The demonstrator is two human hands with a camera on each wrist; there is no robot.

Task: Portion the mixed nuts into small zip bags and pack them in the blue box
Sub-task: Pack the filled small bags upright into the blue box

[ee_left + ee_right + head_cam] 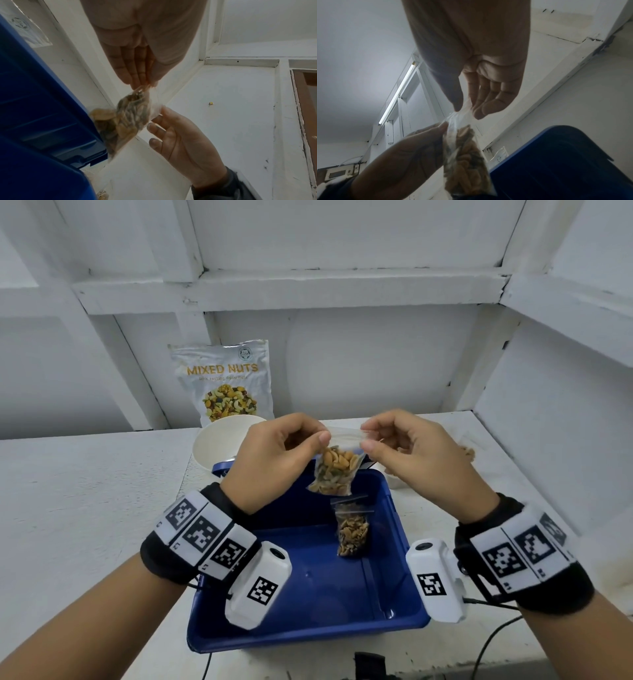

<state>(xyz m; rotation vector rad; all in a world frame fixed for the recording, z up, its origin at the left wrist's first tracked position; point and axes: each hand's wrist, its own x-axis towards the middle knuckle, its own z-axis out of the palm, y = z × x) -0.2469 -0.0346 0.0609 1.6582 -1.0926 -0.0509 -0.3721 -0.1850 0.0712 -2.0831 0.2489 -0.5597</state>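
Left hand (274, 453) and right hand (404, 450) pinch a filled zip bag (337, 474) by its top corners; behind them, pouch (224, 381) reads "MIXED NUTS".

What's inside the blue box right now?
One small zip bag of nuts lies inside the blue box. The wrist cameras and the left hand cover parts of the floor, so more could be hidden.

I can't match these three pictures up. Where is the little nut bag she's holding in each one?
Head: centre, bag of nuts pinched by both hands over the blue box.
Left wrist: left of centre.
Right wrist: bottom centre.
Shared landmark: the blue box.
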